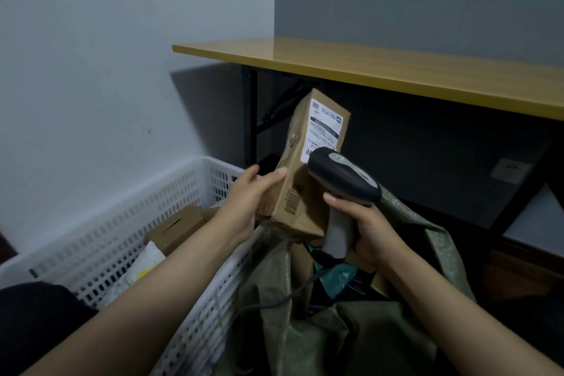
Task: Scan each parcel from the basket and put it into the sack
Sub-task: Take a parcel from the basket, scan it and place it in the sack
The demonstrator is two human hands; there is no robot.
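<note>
The left hand (247,201) grips the lower part of a cardboard parcel (293,192), thumb laid along its near edge and fingers wrapped behind it. It holds the box upright and tilted, above the gap between the basket and the sack. The right hand (369,229) is curled around the grey handle of a barcode scanner (341,175), whose dark head sits just in front of the parcel's white shipping label (325,128) and covers the label's lower corner. Whether the scanner touches the box cannot be told. A dark cable (274,299) runs down from the scanner's handle over the sack.

The white perforated plastic basket (122,229) stands at the left against the wall. Inside it lie a small cardboard box (177,229) and a white and yellow soft package (143,268). The olive-green woven sack (320,339) stands open just beside the basket, below both hands, and a teal package (332,281) shows inside its mouth. Behind the parcel a yellow-brown wooden surface (396,67) on black legs stretches to the right.
</note>
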